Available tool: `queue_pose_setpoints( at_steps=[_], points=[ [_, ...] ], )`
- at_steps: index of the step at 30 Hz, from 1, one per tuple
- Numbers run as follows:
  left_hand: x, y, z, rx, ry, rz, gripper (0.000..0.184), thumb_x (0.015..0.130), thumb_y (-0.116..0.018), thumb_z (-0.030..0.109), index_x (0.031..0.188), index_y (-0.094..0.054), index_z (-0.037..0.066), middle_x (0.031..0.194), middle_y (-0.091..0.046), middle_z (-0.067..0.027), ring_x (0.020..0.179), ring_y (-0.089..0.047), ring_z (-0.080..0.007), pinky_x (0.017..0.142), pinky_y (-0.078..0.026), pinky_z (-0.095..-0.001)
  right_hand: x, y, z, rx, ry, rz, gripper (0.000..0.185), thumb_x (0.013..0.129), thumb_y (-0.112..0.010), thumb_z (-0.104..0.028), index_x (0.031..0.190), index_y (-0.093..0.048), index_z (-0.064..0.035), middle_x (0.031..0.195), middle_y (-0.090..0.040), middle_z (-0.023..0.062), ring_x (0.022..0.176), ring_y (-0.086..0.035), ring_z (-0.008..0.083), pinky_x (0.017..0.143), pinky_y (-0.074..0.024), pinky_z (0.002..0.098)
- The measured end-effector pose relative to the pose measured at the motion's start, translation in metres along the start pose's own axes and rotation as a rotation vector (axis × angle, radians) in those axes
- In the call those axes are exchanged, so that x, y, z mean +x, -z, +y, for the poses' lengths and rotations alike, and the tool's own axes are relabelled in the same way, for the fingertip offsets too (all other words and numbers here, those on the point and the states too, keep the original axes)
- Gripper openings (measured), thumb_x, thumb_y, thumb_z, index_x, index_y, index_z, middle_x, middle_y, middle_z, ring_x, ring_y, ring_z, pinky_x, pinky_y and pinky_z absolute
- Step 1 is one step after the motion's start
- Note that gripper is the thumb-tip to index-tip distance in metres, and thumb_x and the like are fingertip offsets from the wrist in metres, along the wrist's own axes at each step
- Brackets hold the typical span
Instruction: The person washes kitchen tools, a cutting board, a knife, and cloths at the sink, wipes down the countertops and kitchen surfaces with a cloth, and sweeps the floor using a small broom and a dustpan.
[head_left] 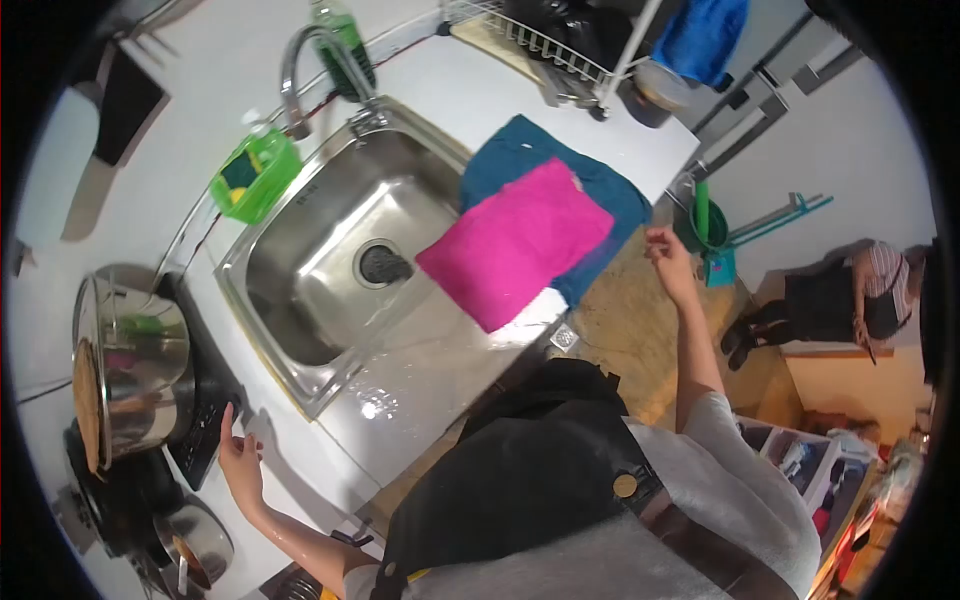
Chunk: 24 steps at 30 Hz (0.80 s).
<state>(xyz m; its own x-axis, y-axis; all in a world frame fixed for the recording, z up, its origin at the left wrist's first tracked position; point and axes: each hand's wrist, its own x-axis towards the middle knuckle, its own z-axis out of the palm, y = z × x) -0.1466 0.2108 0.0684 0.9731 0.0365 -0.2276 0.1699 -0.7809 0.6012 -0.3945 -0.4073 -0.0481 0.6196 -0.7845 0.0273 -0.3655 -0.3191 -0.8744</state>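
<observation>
My left hand [241, 458] holds nothing. Its index finger points out beside the edge of a black stove [205, 415], while the other fingers curl a little. Out to the right, my right hand [672, 262] hangs in the air with loosely bent fingers and nothing visible in it. Closest to that hand is a teal cloth [618, 190], spread at the counter's edge. A bright pink cloth [520, 240] lies over it, one corner reaching the rim of the steel sink [330, 225]. Water wets the counter [410, 390] in front of the basin.
A curved faucet [290, 85] stands behind the sink, near a green caddy [258, 180] and a green bottle [345, 50]. At left are a large steel pot [145, 360] and a small saucepan [200, 545]. A wire rack [560, 55] stands beyond; another person [825, 300] is at right.
</observation>
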Motion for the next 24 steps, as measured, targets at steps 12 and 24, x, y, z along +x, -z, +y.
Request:
queue_pose_setpoints(
  at_steps=[12, 24],
  points=[
    [-0.068, -0.140, 0.176, 0.104, -0.322, -0.186, 0.048, 0.082, -0.052, 0.001, 0.128, -0.046, 0.014, 0.059, -0.045, -0.0013, 0.055, -0.041, -0.0099, 0.056, -0.039, -0.0243, -0.267, 0.193, 0.281, -0.191, -1.234, -0.380, 0.019, 0.079, -0.047, -0.012, 0.093, -0.054, -0.0015, 0.079, -0.056, 0.0061, 0.066, -0.052, 0.0153, 0.055, -0.0436, 0.0296],
    [-0.198, -0.311, 0.379, 0.135, -0.748, -0.194, 0.033, 0.081, -0.056, 0.009, 0.113, -0.057, 0.009, 0.066, -0.054, -0.0105, 0.060, -0.050, -0.0162, 0.059, -0.042, -0.0297, -0.163, 0.386, 0.383, 0.360, -1.265, 0.076, 0.029, 0.088, -0.046, -0.025, 0.107, -0.049, -0.0041, 0.093, -0.056, 0.0091, 0.071, -0.055, 0.0184, 0.056, -0.0465, 0.0321]
  ],
)
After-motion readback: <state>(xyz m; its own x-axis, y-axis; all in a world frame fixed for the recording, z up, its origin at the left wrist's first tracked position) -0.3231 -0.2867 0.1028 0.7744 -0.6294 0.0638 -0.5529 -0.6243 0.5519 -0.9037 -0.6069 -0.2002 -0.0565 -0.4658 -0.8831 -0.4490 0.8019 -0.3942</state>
